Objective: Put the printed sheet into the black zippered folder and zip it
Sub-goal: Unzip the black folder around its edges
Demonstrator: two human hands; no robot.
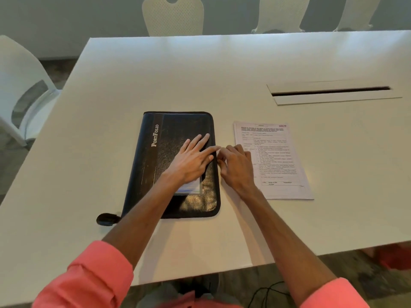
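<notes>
Two hands are at the black zippered folder's right edge: left hand spread flat on the cover, right hand curled, fingertips at the edge. Folder's closed on the white counter, printed sheet just right of it.

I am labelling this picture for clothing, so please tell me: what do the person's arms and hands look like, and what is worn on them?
Both arms wear a coral-pink long sleeve, pushed up so the forearms are bare. The left hand and right hand are bare too: no gloves. I can make out no rings, watch or bracelet. The cloth looks plain, with no print or markings.
</notes>
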